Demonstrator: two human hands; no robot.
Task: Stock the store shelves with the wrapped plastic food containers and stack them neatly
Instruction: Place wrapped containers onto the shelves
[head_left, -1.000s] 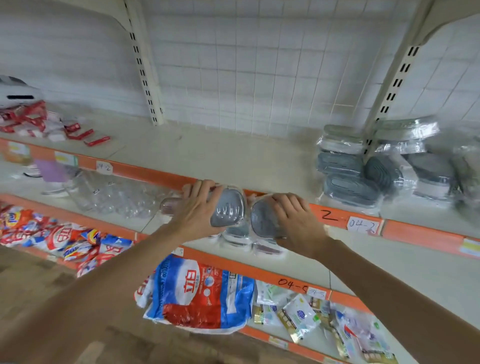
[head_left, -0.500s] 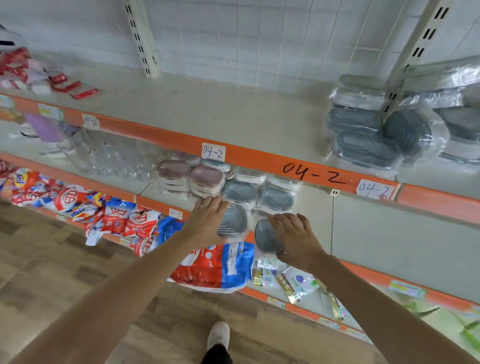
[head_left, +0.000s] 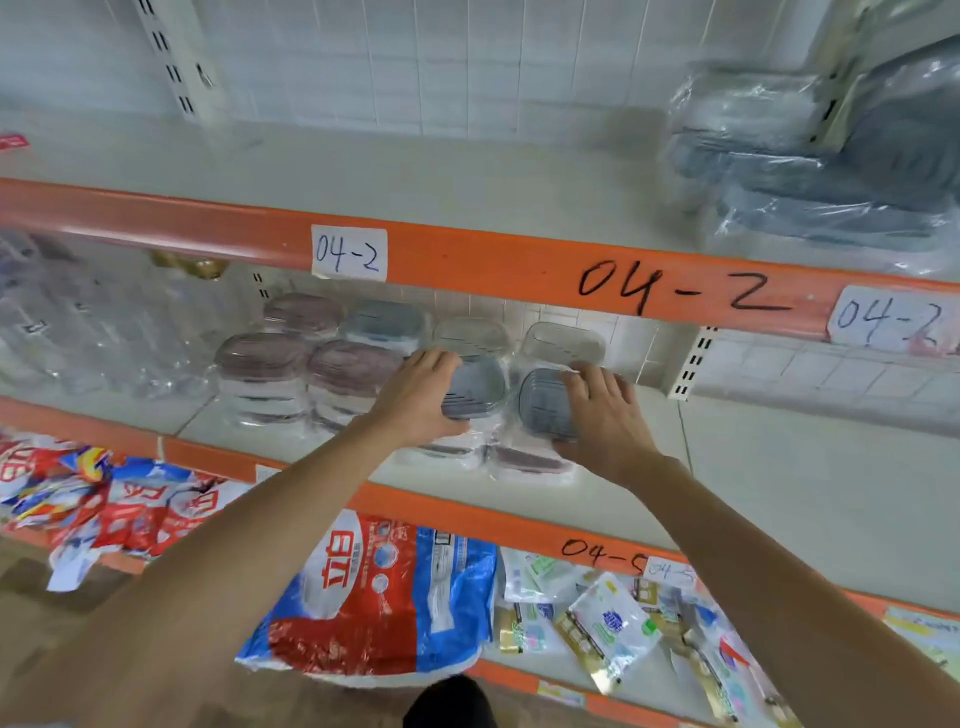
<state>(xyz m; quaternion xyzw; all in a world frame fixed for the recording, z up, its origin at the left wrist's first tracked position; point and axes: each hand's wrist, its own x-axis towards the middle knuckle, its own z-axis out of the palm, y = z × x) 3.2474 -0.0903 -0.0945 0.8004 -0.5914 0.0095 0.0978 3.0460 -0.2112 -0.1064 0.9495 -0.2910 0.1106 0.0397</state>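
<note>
A: What's on the left?

B: Clear bottles (head_left: 98, 332) on the middle shelf (head_left: 779, 467), then pink-lidded packs (head_left: 291, 374) beside them.

A: And the hands?

B: The left hand (head_left: 415, 400) curls round the left grey-lidded stack (head_left: 475, 387); the right hand (head_left: 602, 410) grips the right one (head_left: 543, 402). Both belong to one wrapped pack, which sits on the middle shelf, near its front edge, just right of the pink packs.

A: Behind it?

B: More wrapped packs (head_left: 563, 343) by the back wall.

A: Further right?

B: Grey wrapped containers (head_left: 810, 171) stacked on the top shelf (head_left: 467, 176), above the "04-2" label (head_left: 685, 293).
</note>
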